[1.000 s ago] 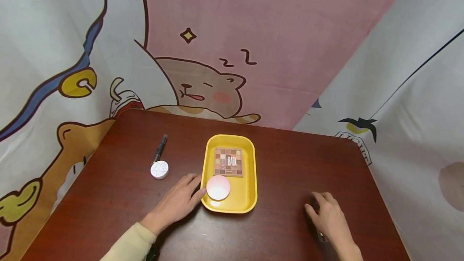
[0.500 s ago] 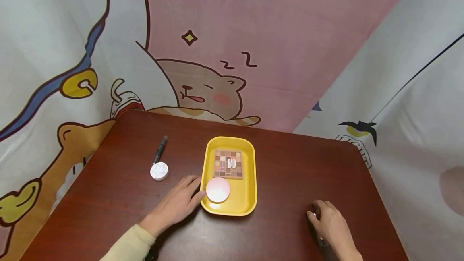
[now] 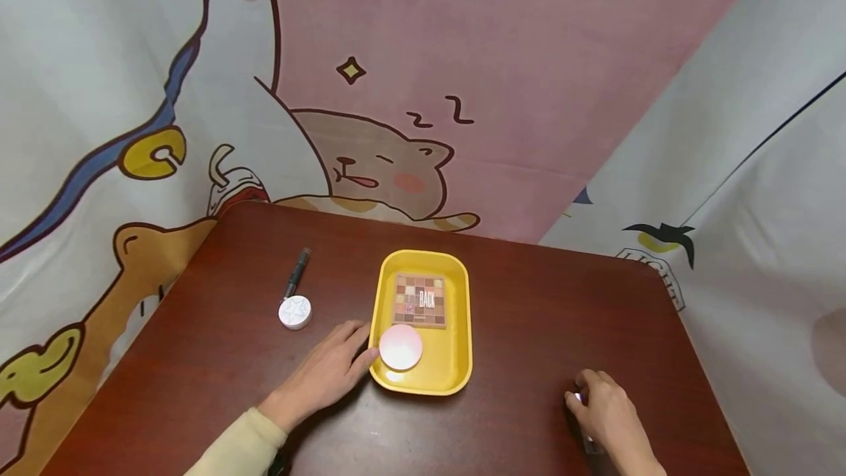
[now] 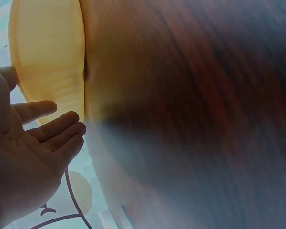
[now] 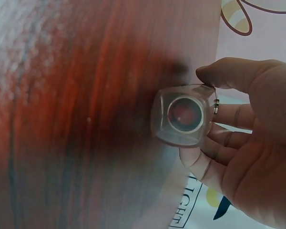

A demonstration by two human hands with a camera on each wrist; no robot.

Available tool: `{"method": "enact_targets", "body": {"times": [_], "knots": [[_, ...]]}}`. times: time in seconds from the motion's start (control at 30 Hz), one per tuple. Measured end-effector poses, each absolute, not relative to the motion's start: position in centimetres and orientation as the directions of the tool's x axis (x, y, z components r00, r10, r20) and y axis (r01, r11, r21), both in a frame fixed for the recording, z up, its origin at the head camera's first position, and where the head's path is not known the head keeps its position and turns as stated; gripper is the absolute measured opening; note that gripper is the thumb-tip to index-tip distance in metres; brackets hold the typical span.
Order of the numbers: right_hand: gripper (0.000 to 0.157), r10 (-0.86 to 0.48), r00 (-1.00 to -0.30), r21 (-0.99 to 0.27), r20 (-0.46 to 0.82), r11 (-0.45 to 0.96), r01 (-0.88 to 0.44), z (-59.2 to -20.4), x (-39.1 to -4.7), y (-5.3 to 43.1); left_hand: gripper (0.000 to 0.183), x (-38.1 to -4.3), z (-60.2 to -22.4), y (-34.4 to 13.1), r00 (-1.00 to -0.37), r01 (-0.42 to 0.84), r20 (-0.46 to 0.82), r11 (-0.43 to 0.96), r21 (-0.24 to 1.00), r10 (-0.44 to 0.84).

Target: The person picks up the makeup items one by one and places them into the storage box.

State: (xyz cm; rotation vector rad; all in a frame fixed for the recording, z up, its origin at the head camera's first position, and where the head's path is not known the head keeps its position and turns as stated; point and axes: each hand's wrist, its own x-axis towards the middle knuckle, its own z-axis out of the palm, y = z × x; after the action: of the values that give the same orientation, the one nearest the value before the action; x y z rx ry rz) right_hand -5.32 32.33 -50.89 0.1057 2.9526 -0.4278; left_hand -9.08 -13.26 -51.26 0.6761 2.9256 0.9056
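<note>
My left hand (image 3: 327,369) rests against the left side of a yellow tray (image 3: 469,329), thumb at the rim and fingers loosely straight along the outer wall (image 4: 50,52). Inside the tray lie an eyeshadow palette (image 3: 419,301) marked BACK and a round pink-white compact (image 3: 401,347). Near the table's right side, my right hand (image 3: 611,410) holds a slim cosmetic tube (image 5: 183,116) between thumb and curled fingers. Its clear, square end with a dark reddish round core faces the right wrist camera. In the head view the hand covers most of the tube.
Left of the tray, a round white case (image 3: 294,312) with a star pattern sits beside a dark pen-like stick (image 3: 297,274). The dark red-brown table (image 3: 529,314) ends at a cartoon-printed cloth (image 3: 515,94) behind and at both sides.
My right hand has drawn slightly back toward me with its fingers on the tube, and a shiny end now shows by the thumb. The left hand and tray stay put.
</note>
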Motion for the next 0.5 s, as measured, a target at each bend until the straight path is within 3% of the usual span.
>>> {"method": "enact_targets", "body": {"times": [0.33, 0.5], "knots": [[0.014, 0.063, -0.971, -0.285, -0.229, 0.95, 0.129, -50.2, -5.6, 32.4, 0.049, -9.4, -51.4, -13.1, -0.901, 0.417, 0.132, 0.735, 0.534, 0.414], [0.01, 0.048, -0.978, -0.305, -0.202, 0.946, 0.11, -49.9, -5.6, 32.2, 0.049, -9.2, -51.3, -13.1, -0.903, 0.414, 0.137, 0.74, 0.531, 0.407]]}}
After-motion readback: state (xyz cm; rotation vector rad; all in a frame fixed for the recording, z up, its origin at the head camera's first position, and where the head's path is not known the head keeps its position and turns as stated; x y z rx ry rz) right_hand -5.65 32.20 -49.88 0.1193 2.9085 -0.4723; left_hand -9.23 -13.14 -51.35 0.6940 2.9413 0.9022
